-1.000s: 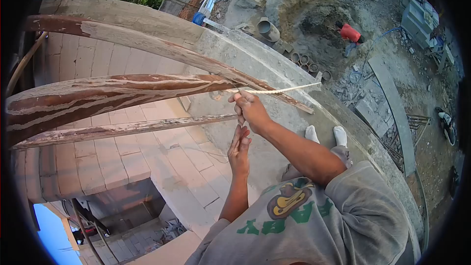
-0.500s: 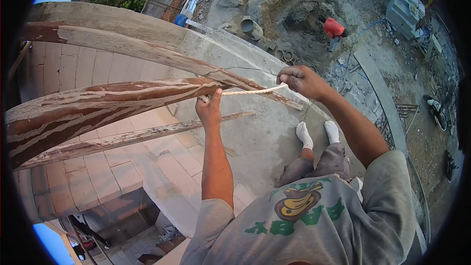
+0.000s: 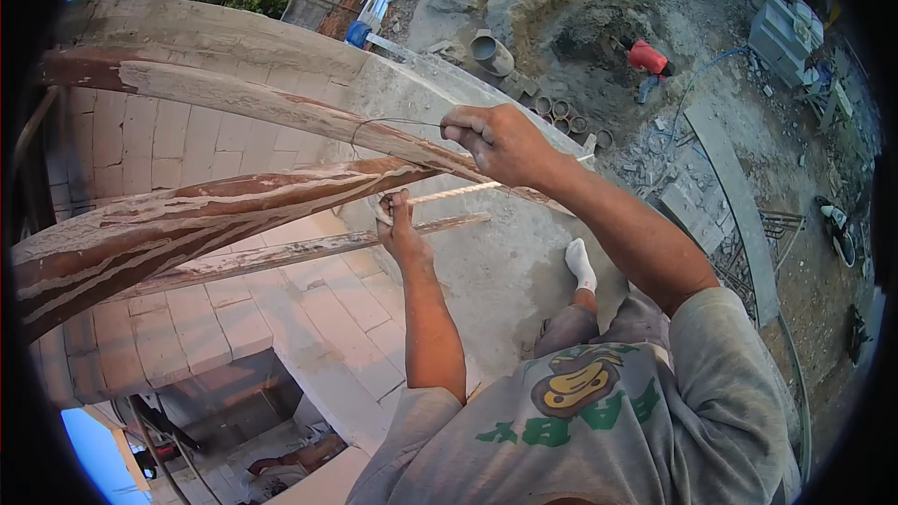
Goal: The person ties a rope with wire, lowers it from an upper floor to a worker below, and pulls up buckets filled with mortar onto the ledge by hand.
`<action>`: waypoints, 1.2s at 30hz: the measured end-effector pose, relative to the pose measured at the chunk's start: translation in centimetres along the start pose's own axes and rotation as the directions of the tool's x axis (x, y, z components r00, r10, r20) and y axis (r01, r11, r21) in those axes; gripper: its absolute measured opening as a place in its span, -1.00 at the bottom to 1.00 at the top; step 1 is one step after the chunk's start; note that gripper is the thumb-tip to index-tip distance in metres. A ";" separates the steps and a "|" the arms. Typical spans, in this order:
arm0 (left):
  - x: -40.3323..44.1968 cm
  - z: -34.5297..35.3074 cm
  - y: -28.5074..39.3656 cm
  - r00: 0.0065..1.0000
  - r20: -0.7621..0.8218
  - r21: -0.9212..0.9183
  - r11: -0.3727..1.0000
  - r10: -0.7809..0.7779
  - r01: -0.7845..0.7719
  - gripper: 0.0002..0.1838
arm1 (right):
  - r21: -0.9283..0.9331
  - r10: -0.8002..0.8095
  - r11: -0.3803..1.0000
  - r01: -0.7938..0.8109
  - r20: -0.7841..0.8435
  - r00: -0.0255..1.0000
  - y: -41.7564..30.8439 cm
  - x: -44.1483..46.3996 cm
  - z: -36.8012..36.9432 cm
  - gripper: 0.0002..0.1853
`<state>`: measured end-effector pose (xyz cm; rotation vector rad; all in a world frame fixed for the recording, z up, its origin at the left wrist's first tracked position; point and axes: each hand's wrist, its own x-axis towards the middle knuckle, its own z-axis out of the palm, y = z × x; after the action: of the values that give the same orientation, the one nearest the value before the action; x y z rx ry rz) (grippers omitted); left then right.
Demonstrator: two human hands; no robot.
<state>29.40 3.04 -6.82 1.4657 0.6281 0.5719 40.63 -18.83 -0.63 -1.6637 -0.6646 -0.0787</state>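
Note:
My left hand (image 3: 404, 236) is closed on a white twisted rope (image 3: 456, 193), just below the tip of a mortar-streaked wooden pole (image 3: 234, 189). From there the rope runs right and passes behind my right wrist. My right hand (image 3: 500, 142) pinches a thin dark wire (image 3: 398, 121) above a long weathered timber (image 3: 281, 98). The wire curves left from my fingertips and bends down over that timber. Whether the wire goes all the way round the wood I cannot tell.
Below lies another timber (image 3: 281, 257) over a pale block wall (image 3: 234, 313). My socked foot (image 3: 580, 265) rests on a concrete ledge (image 3: 458, 262). Far below, a person in red (image 3: 647, 58) bends near a dug pit, with a blue hose (image 3: 697, 84) and stacked blocks (image 3: 784, 37) beyond.
My right hand has moved left, carrying the wire over the upper timber, where it now forms a curve. The left hand has dropped slightly and still grips the rope.

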 end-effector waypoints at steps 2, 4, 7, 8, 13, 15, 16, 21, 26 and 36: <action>0.2 -0.2 2.5 1.000 0.012 -0.188 0.982 0.009 -0.007 -0.72 | 0.010 0.005 1.000 -0.005 0.012 1.000 0.0 0.3 0.1 -0.90; 1.4 -0.8 5.3 0.999 -0.031 -0.284 0.958 0.043 -0.050 -0.70 | 0.013 0.032 0.999 -0.033 0.047 0.998 -0.9 0.7 0.4 -0.90; 2.5 -2.2 7.1 0.996 -0.080 -0.214 0.975 0.045 -0.061 -0.65 | -0.014 0.110 0.994 -0.109 0.107 0.988 -3.1 1.4 2.0 -0.90; 2.4 -2.5 6.8 1.000 -0.020 -0.141 0.990 -0.007 0.004 -0.64 | -0.039 0.134 0.991 -0.131 0.095 0.986 -2.2 1.8 2.7 -0.90; -2.8 -0.4 -2.3 0.959 0.037 -0.146 0.948 -0.281 0.283 -0.55 | -0.264 0.273 0.939 -0.221 0.180 0.945 5.9 -0.4 1.1 -0.90; -4.8 1.2 -3.5 0.948 0.104 -0.166 0.935 -0.300 0.314 -0.53 | -0.198 0.239 0.960 -0.197 0.222 0.945 7.9 -3.5 0.3 -0.89; -4.5 2.8 -2.7 0.949 0.131 -0.163 0.938 -0.287 0.306 -0.53 | -0.189 0.252 0.958 -0.216 0.192 0.949 7.9 -4.0 0.5 -0.91; -3.9 2.5 -1.9 0.934 0.253 -0.096 0.954 -0.252 0.284 -0.48 | -0.068 0.246 0.968 -0.242 0.068 0.967 8.0 -7.2 3.1 -0.91; -5.7 0.8 -3.3 0.910 0.294 -0.273 0.887 -0.292 0.373 -0.38 | 0.283 0.527 0.746 -0.602 0.302 0.795 6.4 -10.1 3.4 -0.71; -6.3 0.8 -3.0 0.893 0.297 -0.219 0.886 -0.340 0.410 -0.39 | 0.579 0.637 0.196 -0.791 0.538 0.552 4.7 -13.7 3.9 -0.69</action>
<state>25.31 -1.99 -9.53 1.0886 0.5872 0.1532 30.21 -20.60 -11.31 -0.9180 0.0944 0.9793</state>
